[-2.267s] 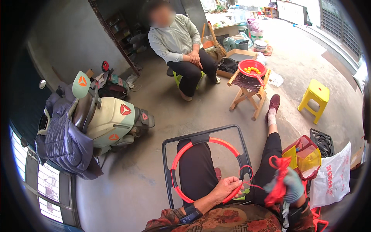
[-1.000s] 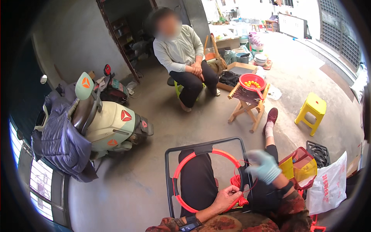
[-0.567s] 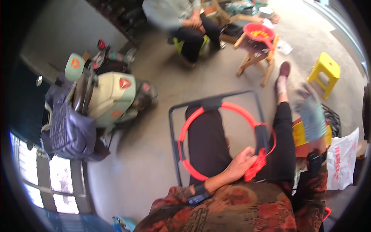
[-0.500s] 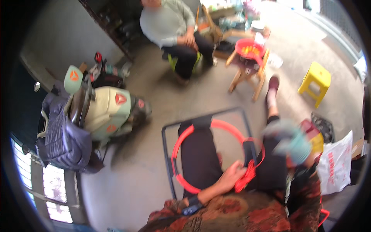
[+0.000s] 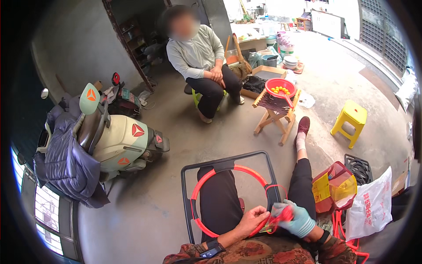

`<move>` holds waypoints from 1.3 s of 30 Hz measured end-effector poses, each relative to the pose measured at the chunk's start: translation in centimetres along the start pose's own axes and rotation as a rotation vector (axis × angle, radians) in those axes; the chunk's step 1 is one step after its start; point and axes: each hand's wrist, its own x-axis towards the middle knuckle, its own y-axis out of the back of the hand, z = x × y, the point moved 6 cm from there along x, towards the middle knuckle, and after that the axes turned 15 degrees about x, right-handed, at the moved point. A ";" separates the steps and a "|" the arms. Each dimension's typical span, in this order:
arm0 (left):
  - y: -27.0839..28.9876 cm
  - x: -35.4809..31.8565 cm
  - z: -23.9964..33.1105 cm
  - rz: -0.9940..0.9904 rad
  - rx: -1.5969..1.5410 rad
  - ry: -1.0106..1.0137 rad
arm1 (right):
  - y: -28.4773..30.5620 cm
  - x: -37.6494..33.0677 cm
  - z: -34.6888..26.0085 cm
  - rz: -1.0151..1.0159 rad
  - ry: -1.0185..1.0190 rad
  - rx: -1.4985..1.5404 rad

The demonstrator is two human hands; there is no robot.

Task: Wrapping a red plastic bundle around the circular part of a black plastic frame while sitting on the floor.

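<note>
A dark rectangular frame point(image 5: 184, 193) holding a round ring point(image 5: 196, 189) wrapped mostly in red, with black sections, rests across my legs. My bare left hand point(image 5: 251, 221) is closed at the ring's lower right, fingertips pinching the red strip there. My right hand point(image 5: 300, 221), in a light blue-grey knitted glove, is closed around a bundle of red strip point(image 5: 285, 214) just beside it; its fingertips are slightly blurred. A loose loop of red strip point(image 5: 286, 189) curves up from the bundle to the ring's right side.
At my right stand a red-and-yellow bag point(image 5: 335, 187), a white plastic bag point(image 5: 370, 200) and more dark frames point(image 5: 359, 169). Ahead, a folding stool point(image 5: 274, 115) bears a red basket point(image 5: 285, 82) with yellow fruit. A yellow stool point(image 5: 350, 119), a scooter point(image 5: 121, 138) and a seated person point(image 5: 200, 57) are around.
My gloved right hand has come in from the right to the red bundle and gripped it. My left hand has shifted slightly left, off the bundle to the ring's edge.
</note>
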 end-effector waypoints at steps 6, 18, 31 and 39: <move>-0.4 -0.7 0.6 -0.081 -0.163 0.218 | 6.6 -3.3 0.4 0.290 -0.180 1.467; -1.0 -0.8 0.2 -0.117 -0.322 0.231 | 23.3 -11.7 8.0 0.589 -0.502 0.174; 0.4 0.0 -0.8 0.133 0.066 0.012 | 2.9 8.4 -3.7 0.118 0.383 -0.874; 1.2 -0.5 1.9 0.281 0.526 -0.063 | -7.2 9.6 -0.8 -0.657 0.434 -1.131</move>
